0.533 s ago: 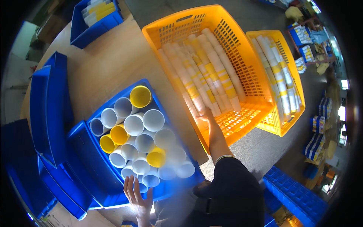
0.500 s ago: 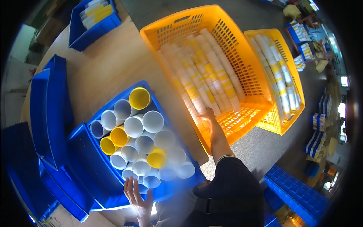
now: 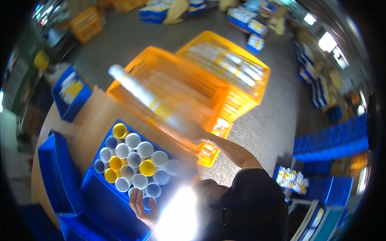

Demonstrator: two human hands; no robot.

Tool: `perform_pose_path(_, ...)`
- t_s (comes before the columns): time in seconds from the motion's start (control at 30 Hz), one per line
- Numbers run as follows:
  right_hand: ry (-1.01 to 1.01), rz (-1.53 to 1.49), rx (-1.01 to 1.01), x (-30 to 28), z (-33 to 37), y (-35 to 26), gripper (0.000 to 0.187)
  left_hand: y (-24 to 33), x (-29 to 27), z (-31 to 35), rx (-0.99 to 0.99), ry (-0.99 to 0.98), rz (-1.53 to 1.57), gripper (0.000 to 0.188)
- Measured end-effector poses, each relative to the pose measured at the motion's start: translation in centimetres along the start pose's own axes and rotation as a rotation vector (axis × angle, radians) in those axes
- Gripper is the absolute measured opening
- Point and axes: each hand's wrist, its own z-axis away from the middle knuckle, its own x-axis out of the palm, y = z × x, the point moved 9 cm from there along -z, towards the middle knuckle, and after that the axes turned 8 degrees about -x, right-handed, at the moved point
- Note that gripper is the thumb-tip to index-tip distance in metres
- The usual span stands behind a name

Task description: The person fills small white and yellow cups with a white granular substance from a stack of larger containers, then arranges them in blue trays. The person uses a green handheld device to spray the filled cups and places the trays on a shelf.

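A: Where is the long tube [image 3: 138,91]?

B: Held slantwise across the near side of an orange crate [image 3: 193,72], its far end pointing to ten o'clock. It is mostly white with a yellow band, and smeared by motion.

A: Who has it?

B: The person's right hand [image 3: 194,131] has its grip closed around the lower end; blur hides the separate fingers.

A: And the other hand?

B: The left hand [image 3: 143,209] has a loose, empty grip, fingers parted, at the six o'clock edge of a blue bin [image 3: 105,143]. Whether it touches anything there, one cannot tell.

A: What fills that bin?

B: Short tubes [image 3: 140,180], round ends facing up, mostly white, four yellow. The bin sits at six o'clock from the long tube, on the wooden desk [image 3: 96,112].

A: Farther out?

B: A narrow bin [image 3: 60,172] stands at the filled bin's nine o'clock. A second crate [image 3: 243,102], holding more long tubes, is at two o'clock from the first, with grey floor [image 3: 257,140] beyond.
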Motion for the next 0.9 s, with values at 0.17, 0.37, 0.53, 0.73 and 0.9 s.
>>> perform_pose_path(0.17,0.214,0.077,-0.253,-4.1,14.7,-9.4,0.08,-0.3,4.3,0.6,-0.373,-0.289,0.74,0.038)
perform_pose_path(0.37,0.144,0.047,-0.318,1.4,25.3,-12.5,0.071,4.5,13.0,5.5,-1.062,-1.309,1.376,0.054)
perform_pose_path(0.53,0.257,0.344,-0.777,6.6,27.4,-14.7,0.056,5.8,11.2,8.4,-0.463,-1.527,0.356,0.049)
perform_pose_path(0.73,0.135,0.15,-0.974,4.9,27.6,-19.7,0.029,5.2,4.2,10.4,-0.765,-1.238,0.542,0.045)
perform_pose_path(0.9,0.489,-0.053,-0.484,-5.1,22.2,-16.9,0.063,3.4,-2.2,12.4,-1.045,-0.796,0.958,0.059)
